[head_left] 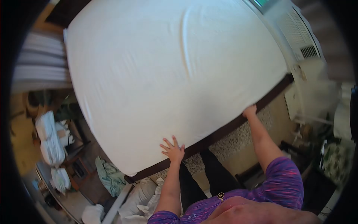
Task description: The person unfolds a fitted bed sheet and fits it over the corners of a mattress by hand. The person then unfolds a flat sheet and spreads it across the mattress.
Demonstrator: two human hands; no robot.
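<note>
A white fitted sheet (149,74) covers the mattress, with one long raised wrinkle toward the far middle and finer creases at the left. My left hand (173,150) lies flat on the sheet near the front edge, open, its fingers spread. Further right, my right hand (250,111) is curled at the mattress edge, closed on the sheet's border; its fingertips are hidden there. The dark wooden bed frame (212,141) runs along the near side, below both hands.
At the left are a crumpled green cloth (110,175) and plastic-wrapped packages (50,138). Pale bedding (140,199) lies low, beside my legs. A shaggy rug (231,143) is under the bed's near side. An air conditioner (296,33) stands at the far right.
</note>
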